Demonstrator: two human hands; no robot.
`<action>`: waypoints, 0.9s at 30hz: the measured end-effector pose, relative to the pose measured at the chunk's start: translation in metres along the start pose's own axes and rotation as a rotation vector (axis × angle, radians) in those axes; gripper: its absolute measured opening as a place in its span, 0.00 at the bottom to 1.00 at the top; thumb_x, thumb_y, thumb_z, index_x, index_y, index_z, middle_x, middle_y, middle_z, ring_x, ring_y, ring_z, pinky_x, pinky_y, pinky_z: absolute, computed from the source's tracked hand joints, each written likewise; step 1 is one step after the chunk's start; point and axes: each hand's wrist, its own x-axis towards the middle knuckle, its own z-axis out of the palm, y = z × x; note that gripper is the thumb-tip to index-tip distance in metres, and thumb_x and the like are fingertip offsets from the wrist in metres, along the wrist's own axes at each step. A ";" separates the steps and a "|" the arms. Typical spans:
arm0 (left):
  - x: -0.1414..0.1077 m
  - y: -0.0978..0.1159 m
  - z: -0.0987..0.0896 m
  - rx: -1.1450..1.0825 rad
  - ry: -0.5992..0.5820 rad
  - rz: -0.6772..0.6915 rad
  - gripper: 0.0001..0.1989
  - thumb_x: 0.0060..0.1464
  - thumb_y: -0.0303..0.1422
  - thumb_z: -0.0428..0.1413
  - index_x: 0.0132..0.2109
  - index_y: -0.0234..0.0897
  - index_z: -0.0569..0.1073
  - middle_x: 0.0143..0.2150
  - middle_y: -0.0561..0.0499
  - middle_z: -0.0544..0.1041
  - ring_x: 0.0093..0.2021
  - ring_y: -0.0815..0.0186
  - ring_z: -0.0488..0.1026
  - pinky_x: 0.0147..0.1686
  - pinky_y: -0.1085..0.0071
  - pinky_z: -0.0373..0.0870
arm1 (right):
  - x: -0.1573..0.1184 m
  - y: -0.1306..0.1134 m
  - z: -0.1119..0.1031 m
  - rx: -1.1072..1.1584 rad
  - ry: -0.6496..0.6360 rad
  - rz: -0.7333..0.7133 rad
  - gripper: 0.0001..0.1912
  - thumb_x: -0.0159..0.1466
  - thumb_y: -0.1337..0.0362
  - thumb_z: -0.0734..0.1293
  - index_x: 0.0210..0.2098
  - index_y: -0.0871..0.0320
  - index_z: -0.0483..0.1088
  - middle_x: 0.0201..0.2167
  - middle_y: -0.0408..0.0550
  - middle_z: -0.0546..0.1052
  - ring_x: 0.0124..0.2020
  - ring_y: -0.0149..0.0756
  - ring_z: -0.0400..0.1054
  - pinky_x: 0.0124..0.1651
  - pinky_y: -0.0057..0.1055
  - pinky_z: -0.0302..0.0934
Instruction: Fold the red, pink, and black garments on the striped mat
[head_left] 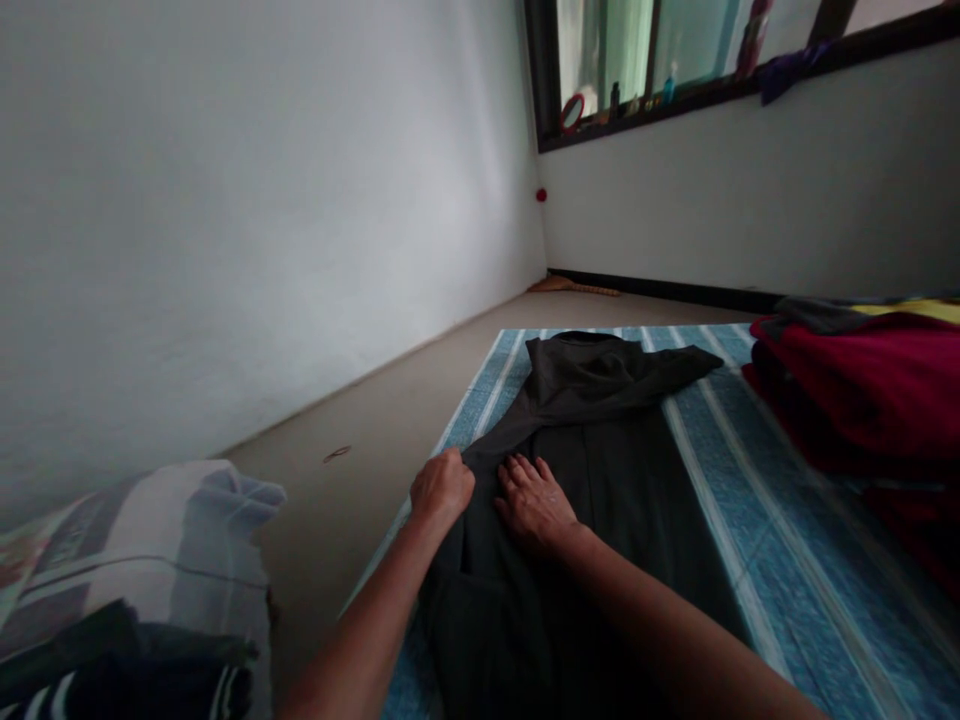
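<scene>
A dark garment (pixel 600 480) lies spread over a blue mat with white stripes (pixel 720 480). Its collar end is at the far side, and one sleeve points out to the right. My left hand (pixel 442 488) is closed in a fist on the garment's left edge, gripping the cloth. Just to the right, my right hand (pixel 536 500) rests flat on the garment with its fingers spread, palm down.
Folded red clothes (pixel 877 385) are stacked at the right. A checked cloth bundle (pixel 187 530) with dark clothes on it stands at the lower left. A thin loop (pixel 337 454) lies on the floor. White walls meet behind; a window ledge holds a round mirror (pixel 572 112).
</scene>
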 end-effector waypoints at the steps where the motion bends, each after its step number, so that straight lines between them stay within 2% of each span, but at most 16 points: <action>1: 0.001 -0.003 0.001 0.016 -0.003 -0.009 0.16 0.55 0.26 0.44 0.43 0.32 0.75 0.44 0.35 0.78 0.47 0.53 0.76 0.42 0.66 0.69 | 0.000 0.000 0.000 0.002 0.002 0.000 0.29 0.70 0.56 0.50 0.64 0.68 0.55 0.65 0.62 0.57 0.66 0.50 0.46 0.65 0.50 0.41; 7: 0.008 -0.013 0.002 0.061 -0.005 -0.019 0.16 0.55 0.26 0.44 0.41 0.32 0.76 0.44 0.37 0.79 0.46 0.56 0.76 0.40 0.70 0.69 | 0.000 0.000 0.001 -0.005 0.015 -0.006 0.28 0.70 0.56 0.51 0.63 0.67 0.57 0.65 0.62 0.58 0.66 0.50 0.46 0.65 0.50 0.41; 13: 0.006 -0.009 -0.009 0.060 0.001 0.034 0.15 0.56 0.27 0.45 0.42 0.33 0.76 0.44 0.40 0.79 0.47 0.58 0.76 0.43 0.72 0.68 | -0.001 -0.002 -0.001 -0.026 0.013 -0.008 0.28 0.70 0.57 0.51 0.62 0.69 0.58 0.63 0.64 0.59 0.65 0.52 0.48 0.65 0.52 0.41; 18: -0.009 0.006 -0.017 0.054 0.000 0.131 0.14 0.57 0.27 0.46 0.43 0.35 0.76 0.44 0.41 0.79 0.47 0.58 0.76 0.44 0.70 0.68 | 0.001 -0.003 -0.002 -0.048 -0.007 -0.011 0.28 0.70 0.57 0.51 0.63 0.67 0.57 0.64 0.63 0.58 0.65 0.52 0.48 0.64 0.52 0.42; 22: -0.017 0.017 -0.016 0.063 -0.052 0.268 0.13 0.56 0.26 0.47 0.42 0.32 0.76 0.42 0.38 0.79 0.46 0.56 0.76 0.43 0.68 0.68 | 0.003 -0.004 -0.003 -0.058 -0.042 -0.010 0.26 0.69 0.60 0.51 0.61 0.67 0.61 0.64 0.65 0.58 0.65 0.53 0.48 0.64 0.54 0.41; 27: -0.019 0.021 -0.015 0.021 -0.107 0.365 0.11 0.56 0.29 0.51 0.43 0.33 0.75 0.44 0.40 0.79 0.47 0.59 0.75 0.45 0.70 0.68 | -0.004 -0.011 -0.003 -0.063 -0.085 -0.025 0.27 0.67 0.61 0.54 0.61 0.70 0.61 0.64 0.69 0.55 0.66 0.56 0.46 0.65 0.55 0.36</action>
